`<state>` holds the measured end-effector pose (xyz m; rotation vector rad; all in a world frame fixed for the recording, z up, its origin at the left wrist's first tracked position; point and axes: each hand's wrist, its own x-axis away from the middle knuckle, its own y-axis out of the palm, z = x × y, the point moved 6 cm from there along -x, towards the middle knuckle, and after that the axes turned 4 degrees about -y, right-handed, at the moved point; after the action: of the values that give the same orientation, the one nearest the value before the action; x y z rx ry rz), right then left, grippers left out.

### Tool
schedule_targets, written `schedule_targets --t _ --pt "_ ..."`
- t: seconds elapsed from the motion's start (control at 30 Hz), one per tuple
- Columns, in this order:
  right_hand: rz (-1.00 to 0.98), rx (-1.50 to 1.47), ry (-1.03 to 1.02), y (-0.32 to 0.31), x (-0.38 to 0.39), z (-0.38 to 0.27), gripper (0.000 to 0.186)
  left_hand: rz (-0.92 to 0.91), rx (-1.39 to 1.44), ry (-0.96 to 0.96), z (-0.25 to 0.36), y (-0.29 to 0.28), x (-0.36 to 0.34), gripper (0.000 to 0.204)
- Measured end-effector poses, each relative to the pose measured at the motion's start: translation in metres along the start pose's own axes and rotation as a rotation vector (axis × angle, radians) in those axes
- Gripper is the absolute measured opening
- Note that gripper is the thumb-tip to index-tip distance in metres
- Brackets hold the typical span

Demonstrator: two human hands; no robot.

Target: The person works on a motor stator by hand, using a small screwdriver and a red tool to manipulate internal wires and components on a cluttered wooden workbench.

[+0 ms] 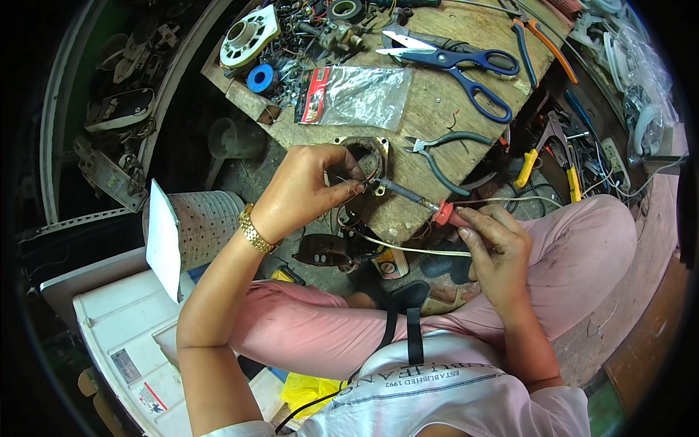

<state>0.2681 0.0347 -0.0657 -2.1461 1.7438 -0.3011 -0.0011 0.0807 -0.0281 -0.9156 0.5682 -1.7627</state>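
Observation:
My right hand [499,251] grips the red handle of a soldering iron [410,195], whose shaft points left. Its tip end is at a round metal motor part [380,154] with wire leads, by the front edge of the wooden table. My left hand [309,182] is closed in a pinch on a thin wire beside that part; the fingers partly hide both. Whether the iron's tip touches the wire cannot be made out. A pale cord [408,247] runs below the iron. Just beyond lie dark-handled side cutters [444,156], jaws apart.
On the wooden table [400,218] lie blue-handled scissors [459,65], a clear plastic bag [364,95], a blue spool [261,78] and piled small parts. Orange-and-blue pliers [535,44] lie far right. A perforated bin [207,226] stands left; a dark metal ring [324,250] sits below the table edge.

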Motion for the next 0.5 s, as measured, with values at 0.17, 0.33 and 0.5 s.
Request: schedule_targets --t 0.17,0.33,0.5 --pt "0.001 0.004 -0.023 -0.0003 -0.0008 -0.0015 0.024 0.001 0.001 0.008 -0.0008 0.0002 0.0002 0.017" --pt "-0.005 0.011 -0.017 -0.0005 -0.0009 -0.0016 0.024 -0.003 0.000 0.003 -0.0001 0.0000 -0.0003 0.017" --pt "-0.013 0.012 -0.014 -0.0005 -0.0010 -0.0026 0.023 -0.004 0.006 0.000 -0.0008 0.0002 -0.0001 0.016"
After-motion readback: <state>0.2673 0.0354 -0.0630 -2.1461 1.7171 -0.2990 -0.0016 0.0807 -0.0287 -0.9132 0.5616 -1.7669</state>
